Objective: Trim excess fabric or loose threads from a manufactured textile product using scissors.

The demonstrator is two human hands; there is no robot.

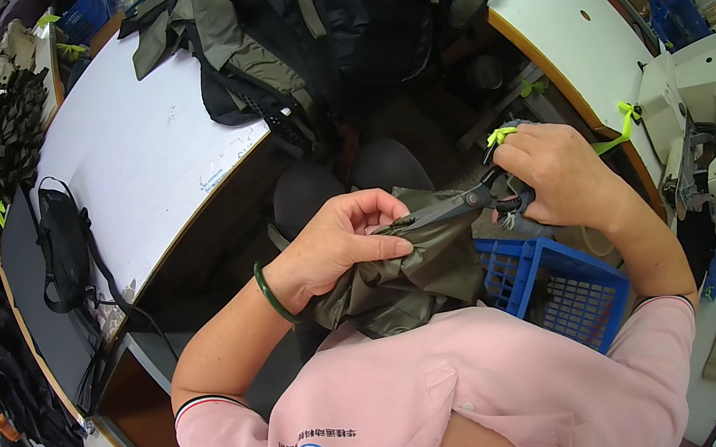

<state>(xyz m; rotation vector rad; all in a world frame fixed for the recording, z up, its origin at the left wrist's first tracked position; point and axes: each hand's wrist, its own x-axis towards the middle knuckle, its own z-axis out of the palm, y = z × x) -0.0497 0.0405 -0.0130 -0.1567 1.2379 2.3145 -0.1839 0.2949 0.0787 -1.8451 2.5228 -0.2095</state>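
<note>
Between thumb and fingers, my left hand (345, 241) pinches the edge of a piece of olive-green fabric (398, 284), which hangs in folds in front of my chest. My right hand (548, 172) is closed round the handles of a pair of dark metal scissors (474, 197). The scissor blades point left and lie at the fabric edge by my left fingertips; whether they cut into it I cannot tell. A yellow-green strip is tied near the scissor handles.
A blue plastic basket (573, 300) stands low at my right. Black and olive bags (322, 19) are piled at the far edge of the white table (145, 156). On the right stands a white sewing machine (714, 122). A small black pouch with straps (64, 242) lies at the left.
</note>
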